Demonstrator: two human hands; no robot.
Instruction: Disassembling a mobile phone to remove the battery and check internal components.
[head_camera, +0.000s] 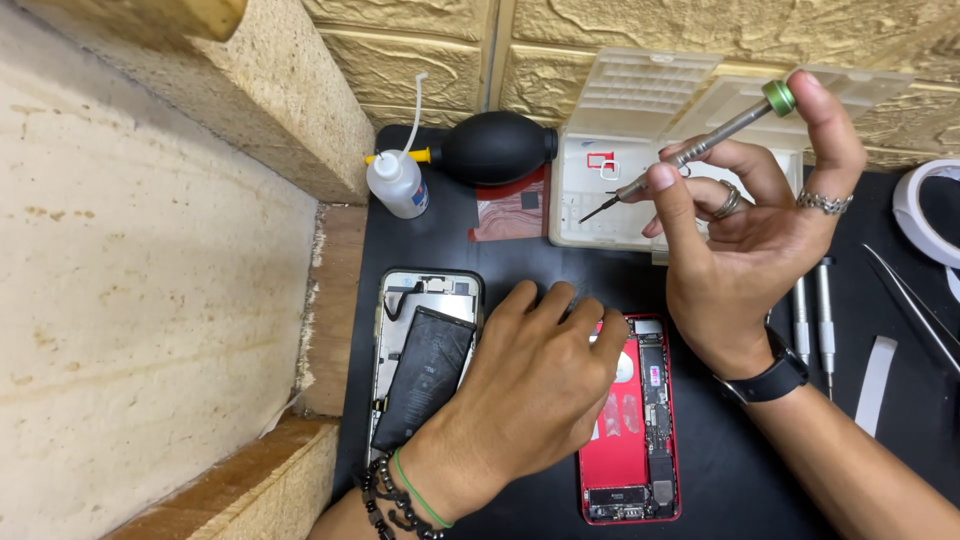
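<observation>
My right hand (745, 225) is raised above the black mat and grips a thin silver screwdriver (700, 148) with a green cap, tip pointing down-left. My left hand (530, 380) rests palm down on the mat (520, 255), fingers spread, between two opened phones. It covers the upper left part of a red phone body (640, 450) whose inner boards show. To its left lies a phone frame (400, 300) with a black battery (425, 375) lifted askew. My left wrist wears beads and a green band; my right wrist a black watch.
Behind stand a black rubber air blower (497, 147), a small white dropper bottle (397, 182), and an open clear plastic parts box (640, 140). Two more screwdrivers (812, 320), tweezers (915, 300), a white strip (876, 370) and a tape roll (925, 210) lie at right. Stone blocks wall the left.
</observation>
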